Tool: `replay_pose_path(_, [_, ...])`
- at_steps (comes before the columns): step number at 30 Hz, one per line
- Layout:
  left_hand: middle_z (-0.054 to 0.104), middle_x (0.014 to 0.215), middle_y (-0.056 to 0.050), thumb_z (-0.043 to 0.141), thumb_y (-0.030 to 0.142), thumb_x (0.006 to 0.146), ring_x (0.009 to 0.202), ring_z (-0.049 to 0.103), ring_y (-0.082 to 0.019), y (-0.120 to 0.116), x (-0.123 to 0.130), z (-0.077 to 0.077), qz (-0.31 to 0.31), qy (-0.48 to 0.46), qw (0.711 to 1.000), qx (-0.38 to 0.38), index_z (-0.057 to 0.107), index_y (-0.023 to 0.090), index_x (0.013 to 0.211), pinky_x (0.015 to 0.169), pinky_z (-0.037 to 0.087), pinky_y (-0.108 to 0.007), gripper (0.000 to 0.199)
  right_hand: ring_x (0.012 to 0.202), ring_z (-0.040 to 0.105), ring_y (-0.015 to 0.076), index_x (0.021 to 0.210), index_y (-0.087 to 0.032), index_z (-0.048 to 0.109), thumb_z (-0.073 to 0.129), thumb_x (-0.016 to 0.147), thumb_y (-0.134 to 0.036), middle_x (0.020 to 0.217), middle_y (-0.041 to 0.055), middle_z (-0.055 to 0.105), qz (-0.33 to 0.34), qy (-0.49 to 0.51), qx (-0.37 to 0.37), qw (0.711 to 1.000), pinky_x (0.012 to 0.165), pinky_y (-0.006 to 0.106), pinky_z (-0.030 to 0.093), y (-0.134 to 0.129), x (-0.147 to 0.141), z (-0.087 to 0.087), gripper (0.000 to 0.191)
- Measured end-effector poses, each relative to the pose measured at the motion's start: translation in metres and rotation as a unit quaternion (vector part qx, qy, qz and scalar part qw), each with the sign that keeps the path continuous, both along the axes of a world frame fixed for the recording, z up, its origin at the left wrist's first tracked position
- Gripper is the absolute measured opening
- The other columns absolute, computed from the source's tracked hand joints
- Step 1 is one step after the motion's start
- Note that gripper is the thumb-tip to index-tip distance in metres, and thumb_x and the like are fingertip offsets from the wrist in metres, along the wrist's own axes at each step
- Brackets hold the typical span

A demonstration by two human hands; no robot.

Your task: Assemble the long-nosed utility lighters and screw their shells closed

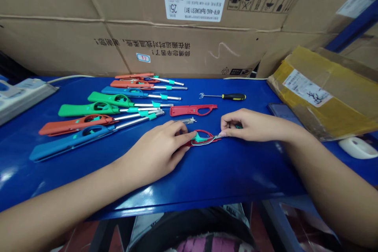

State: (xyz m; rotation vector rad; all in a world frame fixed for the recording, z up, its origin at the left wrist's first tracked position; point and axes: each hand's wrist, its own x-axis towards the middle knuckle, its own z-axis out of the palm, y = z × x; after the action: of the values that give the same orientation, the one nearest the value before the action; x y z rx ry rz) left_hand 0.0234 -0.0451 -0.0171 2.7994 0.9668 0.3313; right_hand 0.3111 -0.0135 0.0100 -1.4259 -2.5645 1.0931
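1. Three orange plastic lighters with metal barrels, left.
2. Two blue plastic lighters, left.
3. Two green plastic lighters, left.
4. Two red plastic handle halves.
5. One black-and-yellow screwdriver, far.
6. One white computer mouse, right.

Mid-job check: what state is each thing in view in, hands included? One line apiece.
Left hand: closed on the red casing.
Right hand: fingers pinching a small silvery part.
Red casing: open, green trigger exposed.
Loose red half: detached, lying flat.
Screwdriver: lying down, not held.
Lighters at left: lying down, not held.
Mouse: resting, not held.
Power strip: on or off, cannot tell.
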Motion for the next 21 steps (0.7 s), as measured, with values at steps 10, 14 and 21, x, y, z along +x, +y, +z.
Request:
replay_pose_path(10, [0.062,0.125,-0.007,0.060,0.037,0.097,0.116,0.057,-0.025,-0.001,0.022,0.007,-0.002,-0.056,0.998,-0.021,0.066,0.023,0.127,0.102,0.050,-0.043,0.034,0.054,0.042,0.0115,0.068,-0.019,0.057,0.053,0.094,-0.052,0.061,-0.0032,0.052,-0.022,-0.006,-0.055,0.998,0.054,0.027,0.032,0.000,0.000,0.001,0.042])
replay_pose_path(14, [0.068,0.111,-0.006,0.058,0.032,0.099,0.107,0.059,-0.024,0.005,0.040,0.007,-0.017,-0.072,0.997,-0.008,0.072,0.021,0.115,0.096,0.050,-0.041,0.024,0.051,0.039,0.0109,0.068,-0.020,0.056,0.055,0.092,-0.057,0.055,-0.0048,0.047,-0.035,0.011,-0.080,0.996,0.051,0.026,0.031,0.000,-0.001,0.002,0.045])
replay_pose_path(21, [0.070,0.101,-0.004,0.065,0.030,0.095,0.098,0.061,-0.022,0.016,0.054,0.001,-0.014,-0.098,0.995,-0.020,0.076,0.020,0.100,0.092,0.049,-0.039,0.016,0.049,0.037,0.0097,0.068,-0.019,0.057,0.054,0.094,-0.054,0.052,-0.0053,0.046,-0.024,0.040,-0.098,0.994,0.051,0.025,0.031,0.000,0.001,0.003,0.044])
